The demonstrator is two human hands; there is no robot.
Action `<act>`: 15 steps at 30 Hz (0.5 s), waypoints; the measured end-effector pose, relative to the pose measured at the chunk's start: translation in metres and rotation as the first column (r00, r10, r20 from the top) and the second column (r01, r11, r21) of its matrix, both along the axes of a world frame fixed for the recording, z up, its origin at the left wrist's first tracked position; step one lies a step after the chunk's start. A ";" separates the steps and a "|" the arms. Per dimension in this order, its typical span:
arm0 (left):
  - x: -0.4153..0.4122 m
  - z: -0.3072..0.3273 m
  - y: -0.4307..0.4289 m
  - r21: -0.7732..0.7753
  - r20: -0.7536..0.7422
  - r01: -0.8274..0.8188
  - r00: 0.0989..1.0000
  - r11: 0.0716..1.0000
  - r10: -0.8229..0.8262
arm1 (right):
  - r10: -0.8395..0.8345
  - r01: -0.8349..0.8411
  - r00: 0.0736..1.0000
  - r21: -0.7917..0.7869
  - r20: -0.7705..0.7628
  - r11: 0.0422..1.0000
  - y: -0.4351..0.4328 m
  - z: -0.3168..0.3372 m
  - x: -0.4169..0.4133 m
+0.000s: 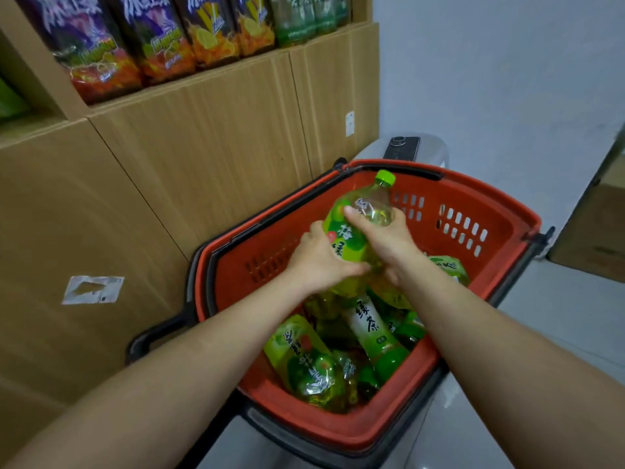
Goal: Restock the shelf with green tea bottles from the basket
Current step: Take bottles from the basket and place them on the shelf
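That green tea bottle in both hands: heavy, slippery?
Green tea bottle looks full, so probably heavy; both the left hand and right hand grip it. Its glossy label may be slippery. Round body would likely roll if laid down.

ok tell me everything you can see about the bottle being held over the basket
The held bottle is clear plastic with pale yellow-green liquid, a bright green cap and a green label with an apple picture. It tilts, cap away from the person, above the red basket. The left hand grips its body; the right hand clasps its shoulder.
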State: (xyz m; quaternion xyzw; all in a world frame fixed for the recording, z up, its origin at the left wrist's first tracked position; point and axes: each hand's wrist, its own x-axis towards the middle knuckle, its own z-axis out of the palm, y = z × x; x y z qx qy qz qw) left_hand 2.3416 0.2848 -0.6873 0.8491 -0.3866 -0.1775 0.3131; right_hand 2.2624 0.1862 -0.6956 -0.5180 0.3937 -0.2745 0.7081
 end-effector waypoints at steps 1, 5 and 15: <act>-0.009 -0.003 -0.006 -0.071 -0.186 0.048 0.981 0.996 -0.060 | -0.125 0.125 0.992 -0.064 0.016 0.990 -0.008 0.001 -0.003; -0.024 -0.025 -0.026 -0.030 -0.613 -0.079 0.789 0.996 0.044 | -0.362 0.329 0.929 -0.277 -0.077 0.903 -0.030 0.001 -0.018; -0.018 -0.058 -0.039 0.404 -0.429 -0.138 0.845 0.904 0.320 | -0.616 0.612 0.787 -0.188 0.045 0.768 -0.048 0.005 -0.024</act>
